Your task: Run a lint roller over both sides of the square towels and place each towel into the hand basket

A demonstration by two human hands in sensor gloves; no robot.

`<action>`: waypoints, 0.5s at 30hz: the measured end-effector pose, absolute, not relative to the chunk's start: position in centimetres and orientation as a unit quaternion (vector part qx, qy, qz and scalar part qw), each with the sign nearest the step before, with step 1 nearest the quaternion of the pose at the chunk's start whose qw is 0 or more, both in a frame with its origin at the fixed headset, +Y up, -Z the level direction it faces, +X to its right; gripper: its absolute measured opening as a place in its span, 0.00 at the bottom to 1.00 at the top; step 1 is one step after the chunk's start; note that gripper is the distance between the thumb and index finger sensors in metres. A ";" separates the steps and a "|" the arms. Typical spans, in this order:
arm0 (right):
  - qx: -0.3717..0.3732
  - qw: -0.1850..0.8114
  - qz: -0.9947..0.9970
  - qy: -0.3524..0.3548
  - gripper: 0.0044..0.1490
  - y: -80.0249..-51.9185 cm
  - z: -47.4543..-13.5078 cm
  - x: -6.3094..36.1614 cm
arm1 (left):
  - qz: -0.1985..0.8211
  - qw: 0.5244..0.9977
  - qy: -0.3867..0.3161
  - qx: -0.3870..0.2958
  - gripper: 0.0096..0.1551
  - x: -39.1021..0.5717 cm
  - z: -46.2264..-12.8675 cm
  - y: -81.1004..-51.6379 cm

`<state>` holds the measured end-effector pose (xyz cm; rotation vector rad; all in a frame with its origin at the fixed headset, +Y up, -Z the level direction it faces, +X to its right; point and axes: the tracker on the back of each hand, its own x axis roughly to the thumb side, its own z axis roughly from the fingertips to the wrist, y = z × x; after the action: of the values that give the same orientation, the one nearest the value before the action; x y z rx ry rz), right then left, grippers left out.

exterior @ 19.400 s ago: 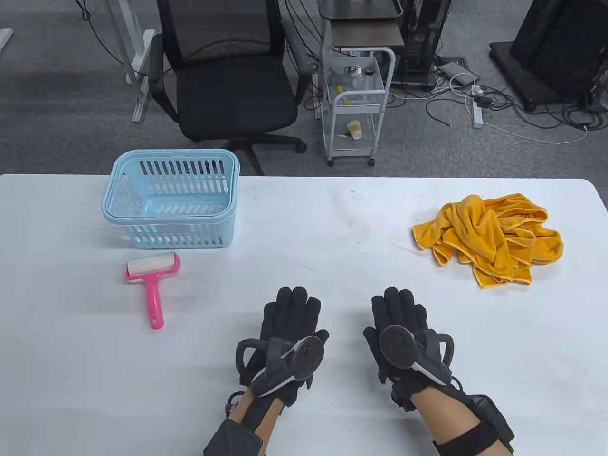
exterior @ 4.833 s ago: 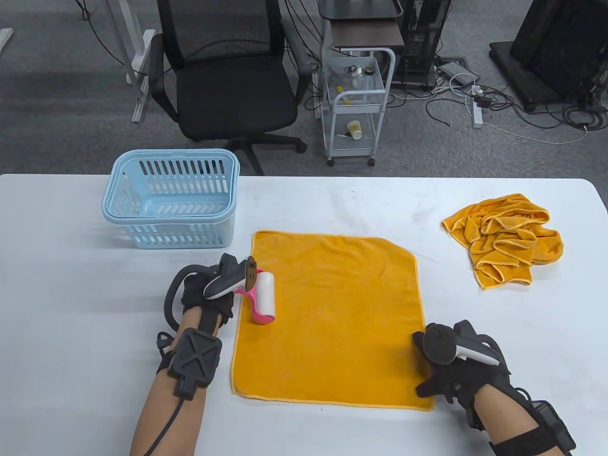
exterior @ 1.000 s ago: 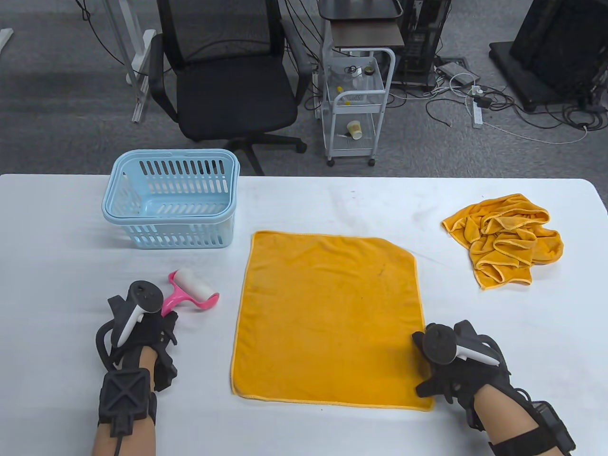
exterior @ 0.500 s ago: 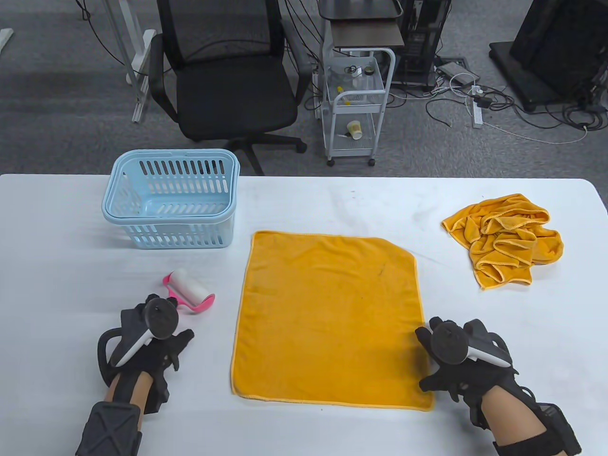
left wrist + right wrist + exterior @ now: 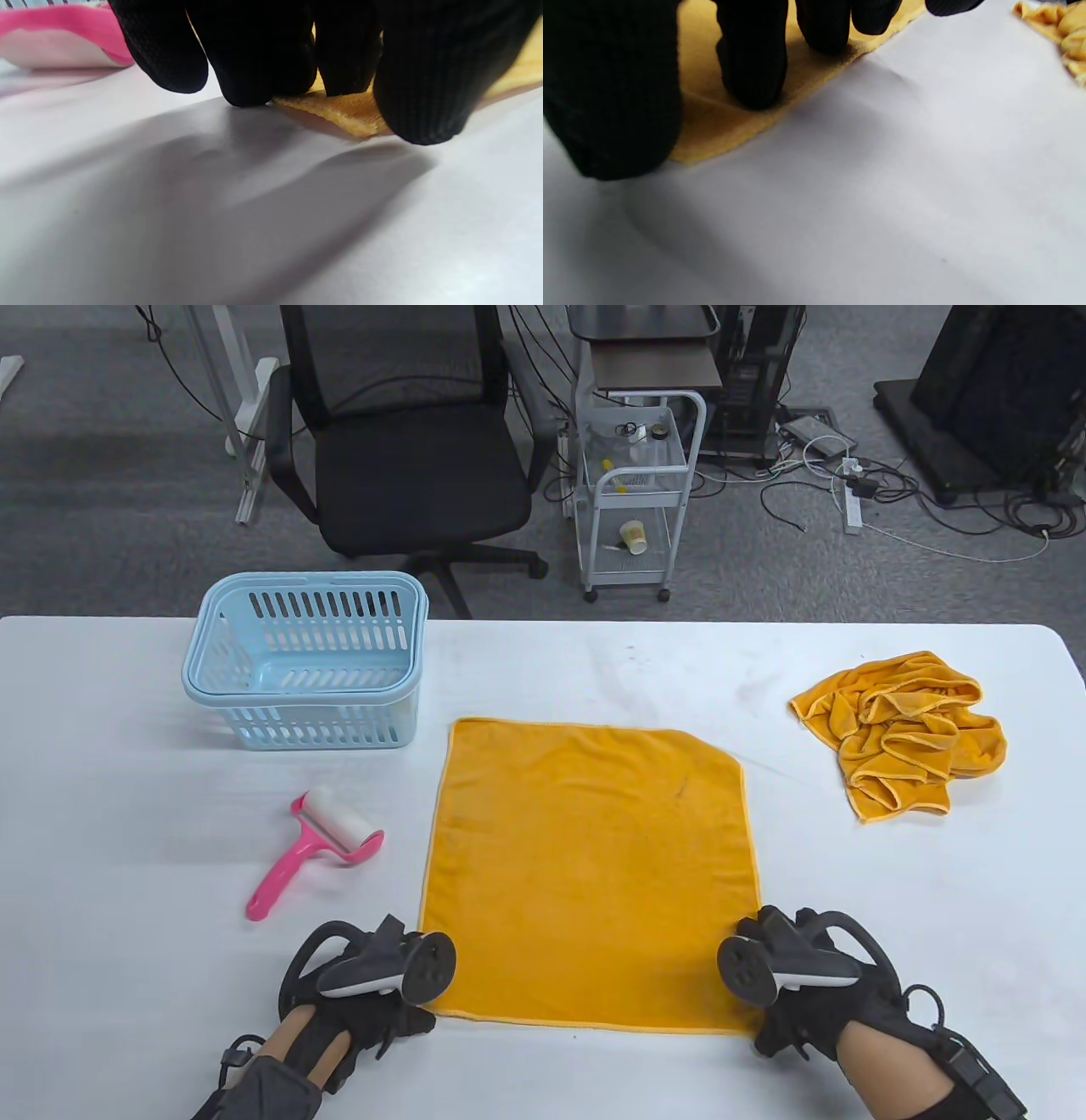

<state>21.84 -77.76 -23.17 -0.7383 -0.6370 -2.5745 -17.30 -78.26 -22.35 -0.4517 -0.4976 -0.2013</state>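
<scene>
Two hands, the left hand (image 5: pixel 373 984) and right hand (image 5: pixel 797 976), pinch the spread orange towel's (image 5: pixel 590 874) near corners. Next, I think, flip it and roll the other side.

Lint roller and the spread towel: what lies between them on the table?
Nothing; in the table view only bare white table separates the lint roller from the spread towel.

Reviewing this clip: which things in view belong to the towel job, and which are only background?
Job:
spread towel
crumpled towels
lint roller
hand basket
left hand
right hand

Background:
office chair
white cart
floor cables
</scene>
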 end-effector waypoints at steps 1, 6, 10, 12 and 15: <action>-0.266 0.194 -0.917 -0.227 0.43 -77.7 -23.2 21.7 | -0.104 0.938 -0.244 -0.222 0.32 -17.2 -22.3 -78.3; -0.266 0.158 -0.926 -0.215 0.27 -77.5 -23.4 22.1 | -0.126 0.940 -0.247 -0.198 0.21 -16.5 -22.2 -78.5; -0.246 0.028 -0.937 -0.247 0.24 -77.0 -24.8 24.4 | -0.106 0.940 -0.249 -0.208 0.18 -16.7 -23.0 -77.4; -0.226 -0.067 -0.937 -0.259 0.24 -75.8 -25.7 26.2 | -0.056 0.948 -0.242 -0.197 0.18 -17.3 -23.2 -75.3; -0.216 -0.193 -0.932 -0.217 0.23 -72.1 -26.7 28.8 | -0.013 0.962 -0.237 -0.138 0.18 -18.5 -23.3 -69.6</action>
<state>28.84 -72.07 -26.70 -0.7755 -0.7819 -3.3544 -18.50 -69.58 -23.33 -0.2794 -0.4801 -0.0264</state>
